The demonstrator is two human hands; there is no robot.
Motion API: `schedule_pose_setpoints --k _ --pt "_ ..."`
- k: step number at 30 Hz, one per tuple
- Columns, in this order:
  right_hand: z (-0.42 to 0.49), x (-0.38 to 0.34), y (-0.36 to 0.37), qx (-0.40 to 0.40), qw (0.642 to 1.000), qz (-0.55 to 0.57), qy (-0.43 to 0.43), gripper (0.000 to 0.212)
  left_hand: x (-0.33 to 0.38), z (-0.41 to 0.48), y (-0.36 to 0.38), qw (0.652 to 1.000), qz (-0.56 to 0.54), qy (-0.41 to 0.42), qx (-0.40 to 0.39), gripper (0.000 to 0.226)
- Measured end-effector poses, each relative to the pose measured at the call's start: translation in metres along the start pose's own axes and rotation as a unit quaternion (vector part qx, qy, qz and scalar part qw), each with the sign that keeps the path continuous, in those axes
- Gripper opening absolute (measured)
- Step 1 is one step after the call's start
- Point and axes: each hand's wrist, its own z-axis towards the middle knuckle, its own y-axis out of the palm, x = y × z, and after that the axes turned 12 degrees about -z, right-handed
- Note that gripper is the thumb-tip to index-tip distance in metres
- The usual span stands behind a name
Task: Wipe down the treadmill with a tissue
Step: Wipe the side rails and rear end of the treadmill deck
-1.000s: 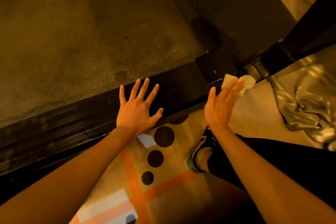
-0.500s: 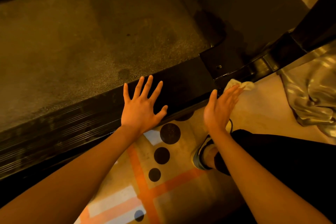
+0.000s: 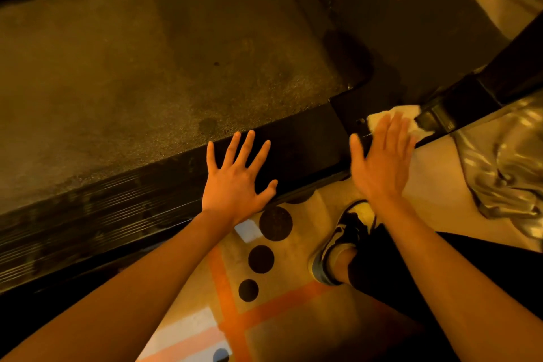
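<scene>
The left hand [image 3: 235,182] lies flat on the treadmill [image 3: 147,67], its 5 fingers spread wide across the black side rail [image 3: 302,153], probably to brace the person's weight while leaning over from the floor [image 3: 435,194]. The right hand [image 3: 379,161] has its 4 fingers straight and close together, thumb out to the side, pressing the white tissue [image 3: 408,116] flat against the frame so that a broad patch gets rubbed at once. The tissue sits under those fingertips at the corner where the rail meets the foot of the upright post [image 3: 458,109], a nook likely to gather dust.
</scene>
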Motion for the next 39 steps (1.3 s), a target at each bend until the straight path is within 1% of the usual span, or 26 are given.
schedule_pose_setpoints --k 2,3,4,6,8,10,12,16,19,21,25,27,31,34,36,39 --pt "0.018 0.009 -0.009 -0.027 0.999 0.026 0.026 0.096 0.000 0.000 0.001 1.000 -0.002 -0.001 0.003 0.080" --pt "0.015 0.004 -0.012 -0.037 0.999 0.036 0.015 0.096 0.000 0.000 0.001 1.000 -0.004 0.000 0.002 0.080" --pt "0.005 -0.007 -0.013 -0.038 0.999 0.034 -0.015 0.094 0.000 0.001 0.001 1.000 -0.007 0.002 0.002 0.081" --pt "-0.027 -0.026 -0.008 -0.040 0.993 0.001 -0.109 0.088 0.000 0.000 0.002 1.000 -0.010 0.004 0.007 0.081" --pt "-0.042 -0.026 -0.005 -0.046 0.978 -0.032 -0.200 0.087 0.000 0.000 0.002 1.000 -0.009 0.003 0.008 0.081" --pt "-0.032 -0.014 -0.007 -0.052 0.968 -0.052 -0.241 0.088 0.000 0.000 0.001 1.000 -0.010 0.004 0.007 0.081" --pt "-0.020 -0.008 -0.008 -0.048 0.968 -0.061 -0.238 0.088 -0.001 0.001 0.001 1.000 -0.008 0.004 0.007 0.081" --pt "-0.002 -0.024 -0.010 -0.036 0.981 -0.048 -0.182 0.089 0.000 0.000 0.001 1.000 -0.010 0.003 0.010 0.081" --pt "0.034 -0.036 -0.017 -0.049 0.986 -0.060 -0.148 0.090 -0.001 0.000 0.001 1.000 -0.010 0.003 0.008 0.081" --pt "0.041 -0.035 -0.021 -0.060 0.984 -0.066 -0.154 0.091 0.000 0.000 0.001 1.000 -0.011 0.001 0.003 0.081" --pt "-0.009 -0.012 -0.020 -0.047 0.977 -0.081 -0.191 0.085 0.000 0.001 0.000 1.000 -0.015 0.003 0.005 0.081" --pt "-0.019 -0.003 -0.019 -0.049 0.974 -0.088 -0.203 0.084 0.000 0.001 0.001 1.000 -0.014 0.004 0.006 0.081" --pt "0.013 -0.015 -0.009 -0.029 0.972 -0.086 -0.216 0.080 -0.001 0.001 0.003 1.000 -0.008 0.002 0.009 0.080" --pt "0.036 -0.031 -0.008 -0.030 0.970 -0.083 -0.225 0.080 0.000 0.000 0.003 1.000 -0.008 0.002 0.008 0.080" --pt "0.031 -0.029 -0.011 -0.030 0.971 -0.076 -0.227 0.082 0.000 0.000 0.001 1.000 -0.009 0.001 0.005 0.080" --pt "0.002 0.001 -0.008 -0.010 0.966 -0.079 -0.245 0.082 0.000 0.000 0.000 1.000 -0.013 0.002 0.005 0.080"
